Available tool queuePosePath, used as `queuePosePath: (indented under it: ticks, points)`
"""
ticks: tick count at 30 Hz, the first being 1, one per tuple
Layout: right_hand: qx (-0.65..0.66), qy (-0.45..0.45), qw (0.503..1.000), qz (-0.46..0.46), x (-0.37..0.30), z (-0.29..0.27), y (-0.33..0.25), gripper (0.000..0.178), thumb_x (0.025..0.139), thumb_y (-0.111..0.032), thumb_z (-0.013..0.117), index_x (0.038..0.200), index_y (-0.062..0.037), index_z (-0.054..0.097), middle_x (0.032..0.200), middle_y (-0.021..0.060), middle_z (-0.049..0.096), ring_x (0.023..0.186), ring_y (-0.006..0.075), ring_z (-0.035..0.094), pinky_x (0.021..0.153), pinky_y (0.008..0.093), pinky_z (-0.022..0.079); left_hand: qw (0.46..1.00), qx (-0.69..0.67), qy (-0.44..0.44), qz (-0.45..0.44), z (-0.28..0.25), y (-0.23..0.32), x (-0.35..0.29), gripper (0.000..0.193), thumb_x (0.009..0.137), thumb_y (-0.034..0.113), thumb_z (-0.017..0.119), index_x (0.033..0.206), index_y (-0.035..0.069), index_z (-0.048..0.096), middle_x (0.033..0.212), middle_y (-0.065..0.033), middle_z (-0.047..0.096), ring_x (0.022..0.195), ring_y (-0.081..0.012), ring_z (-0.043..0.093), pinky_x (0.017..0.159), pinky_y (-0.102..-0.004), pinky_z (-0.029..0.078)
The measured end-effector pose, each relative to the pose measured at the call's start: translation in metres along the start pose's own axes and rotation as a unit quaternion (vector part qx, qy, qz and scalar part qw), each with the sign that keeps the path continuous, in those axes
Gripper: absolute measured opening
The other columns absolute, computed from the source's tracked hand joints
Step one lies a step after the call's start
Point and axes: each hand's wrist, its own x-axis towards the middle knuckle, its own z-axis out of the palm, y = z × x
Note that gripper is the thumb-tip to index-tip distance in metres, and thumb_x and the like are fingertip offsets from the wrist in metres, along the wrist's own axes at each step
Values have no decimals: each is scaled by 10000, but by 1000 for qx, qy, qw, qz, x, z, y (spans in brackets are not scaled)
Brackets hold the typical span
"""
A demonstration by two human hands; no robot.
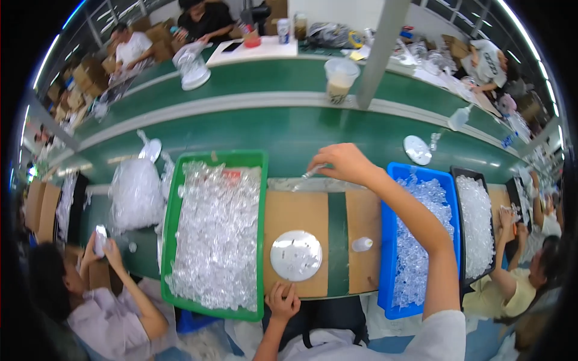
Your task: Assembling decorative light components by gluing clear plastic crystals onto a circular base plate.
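My right hand (346,163) is raised over the far edge of the cardboard work surface, its fingers pinched on a small clear plastic piece (310,172). Below it, a round silvery-white disc (296,256) with small marks lies flat on the cardboard (304,210). Close to the disc's near edge rests my left hand (283,302), fingers curled; whatever they hold, if anything, is hidden. A small white squeeze bottle (362,244) lies to the right of the disc, past a green strip.
A green bin (263,240) of clear plastic pieces stands left; a blue bin (389,271) and a black tray (489,265) hold more at right. Another disc (417,150) lies on the green bench beyond. A drink cup (340,81) stands farther back. Co-workers sit on both sides.
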Motion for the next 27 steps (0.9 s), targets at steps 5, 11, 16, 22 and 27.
queuePosePath:
  ticks: [5, 11, 16, 22, 27]
  points:
    - [117, -63, 990, 54, -39, 15, -46, 154, 757, -179, 635, 908, -184, 666, 793, 25, 625, 754, 238, 612, 638, 366, 486, 1000, 6, -5, -6, -3, -1, 6, 354, 769, 283, 545, 1085, 175, 663, 1115, -45, 545, 1109, -257, 506, 877, -394, 364]
    - [72, -94, 993, -9, -47, 40, -75, 136, 758, -178, 636, 892, -186, 663, 786, 37, 612, 726, 248, 612, 631, 376, 486, 999, -30, -15, -8, -10, 4, 12, 379, 746, 228, 580, 1111, 158, 649, 1141, -68, 528, 1126, -276, 496, 911, -412, 403]
    - [35, -91, 994, -56, -28, 52, -96, 171, 730, -146, 668, 898, -182, 669, 792, 8, 618, 734, 217, 614, 608, 341, 489, 998, -54, -9, -4, -10, 5, 13, 401, 743, 193, 598, 1138, 130, 628, 1148, -91, 517, 1134, -301, 488, 927, -412, 416]
    - [-32, -130, 987, -93, -13, 54, -117, 136, 735, -131, 656, 865, -168, 661, 785, -3, 602, 729, 211, 610, 599, 343, 485, 997, -73, -3, -1, -10, 2, 12, 389, 754, 185, 593, 1136, 123, 621, 1137, -100, 526, 1120, -304, 496, 913, -410, 384]
    - [-27, -133, 984, -117, -16, 55, -116, 129, 733, -127, 648, 855, -165, 661, 769, -6, 587, 750, 196, 605, 610, 339, 485, 997, -80, 4, -8, -11, 3, 15, 369, 753, 196, 594, 1117, 146, 631, 1125, -73, 545, 1107, -282, 510, 890, -409, 354]
